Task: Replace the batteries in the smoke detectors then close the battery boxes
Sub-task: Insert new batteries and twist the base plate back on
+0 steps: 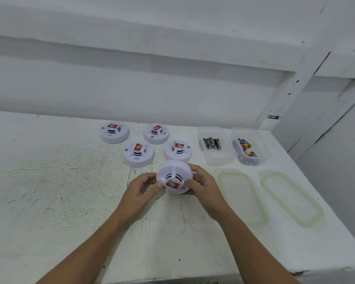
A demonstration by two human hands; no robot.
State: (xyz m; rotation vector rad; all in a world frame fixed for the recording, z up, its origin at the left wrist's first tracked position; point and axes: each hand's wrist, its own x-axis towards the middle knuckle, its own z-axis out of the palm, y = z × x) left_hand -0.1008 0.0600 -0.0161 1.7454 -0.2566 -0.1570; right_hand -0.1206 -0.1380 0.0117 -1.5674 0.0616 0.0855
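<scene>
Both hands grip a tilted smoke detector
Fingers of the left hand and right hand curl round its rim; four more detectors lie just beyond them, two open boxes of batteries farther right

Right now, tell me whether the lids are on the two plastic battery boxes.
No, both boxes stand open, their lids lying flat on the table in front of them.

A scuffed white worktable fills the near ground; a white ledged wall runs behind, a white post far right.
</scene>
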